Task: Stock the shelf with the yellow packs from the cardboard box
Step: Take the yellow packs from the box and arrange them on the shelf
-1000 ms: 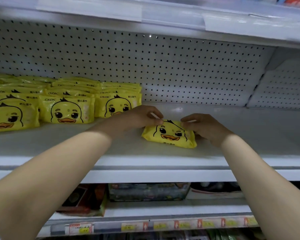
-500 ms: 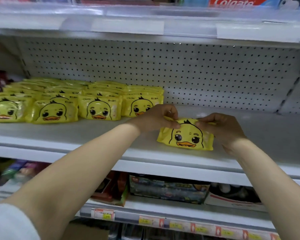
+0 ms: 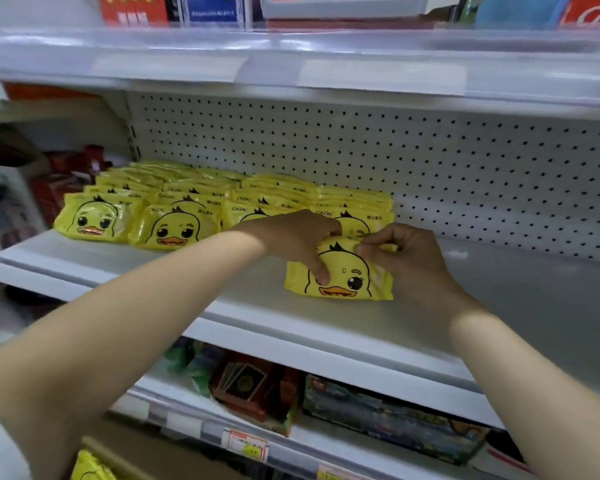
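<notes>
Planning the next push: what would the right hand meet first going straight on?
From the right hand, probably the left hand, close ahead on the same yellow pack; behind it, the rightmost row of stocked packs. Depth is unclear.

Duck-face yellow pack (image 3: 355, 280) is stood on the white shelf (image 3: 499, 306), tilted back, face outward, pinched at the top by left hand (image 3: 291, 237) and right hand (image 3: 407, 259). Stocked packs (image 3: 174, 230) are rowed just left of it. Box (image 3: 146, 459) is partly seen bottom-left.
</notes>
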A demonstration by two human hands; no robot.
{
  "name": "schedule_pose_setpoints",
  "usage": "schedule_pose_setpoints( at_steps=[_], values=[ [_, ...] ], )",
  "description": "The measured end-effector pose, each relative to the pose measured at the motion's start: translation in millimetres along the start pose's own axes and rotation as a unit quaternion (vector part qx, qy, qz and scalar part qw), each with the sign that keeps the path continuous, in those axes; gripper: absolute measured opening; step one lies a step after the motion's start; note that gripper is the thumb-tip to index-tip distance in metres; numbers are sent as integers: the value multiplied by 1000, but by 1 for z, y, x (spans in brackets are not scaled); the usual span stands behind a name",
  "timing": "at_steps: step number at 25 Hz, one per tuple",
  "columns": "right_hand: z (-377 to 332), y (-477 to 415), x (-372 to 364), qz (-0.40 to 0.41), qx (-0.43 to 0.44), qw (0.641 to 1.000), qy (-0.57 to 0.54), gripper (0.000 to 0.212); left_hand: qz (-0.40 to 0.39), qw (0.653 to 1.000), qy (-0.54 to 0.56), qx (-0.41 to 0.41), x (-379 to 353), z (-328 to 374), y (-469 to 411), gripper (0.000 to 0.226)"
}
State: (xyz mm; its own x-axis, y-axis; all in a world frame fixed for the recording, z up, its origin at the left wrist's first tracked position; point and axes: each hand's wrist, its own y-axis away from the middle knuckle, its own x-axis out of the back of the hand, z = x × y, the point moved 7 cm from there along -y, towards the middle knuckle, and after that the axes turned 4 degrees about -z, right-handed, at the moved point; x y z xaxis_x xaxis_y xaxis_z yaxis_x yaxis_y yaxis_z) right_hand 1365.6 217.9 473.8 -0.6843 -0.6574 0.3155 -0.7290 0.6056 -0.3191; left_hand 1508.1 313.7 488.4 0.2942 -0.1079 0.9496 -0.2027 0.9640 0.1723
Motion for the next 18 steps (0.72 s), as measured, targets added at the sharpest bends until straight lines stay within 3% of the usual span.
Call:
schedule_pose_setpoints(
  at_steps=[5,9,14,18],
  values=[
    [-13,-38,-70,-33,44,998,40,19,56,991,-61,108,2,-147,-56,91],
    [-24,-59,-101,-80,39,991,97,21,70,987,-52,136,-7,-252,-106,99],
    [-18,-67,-92,-82,25,982,166,41,93,973,-94,187,19,-246,-64,95],
    [-13,-64,-74,-72,10,977,199,42,117,955,-170,211,42,-172,7,87]
  ],
)
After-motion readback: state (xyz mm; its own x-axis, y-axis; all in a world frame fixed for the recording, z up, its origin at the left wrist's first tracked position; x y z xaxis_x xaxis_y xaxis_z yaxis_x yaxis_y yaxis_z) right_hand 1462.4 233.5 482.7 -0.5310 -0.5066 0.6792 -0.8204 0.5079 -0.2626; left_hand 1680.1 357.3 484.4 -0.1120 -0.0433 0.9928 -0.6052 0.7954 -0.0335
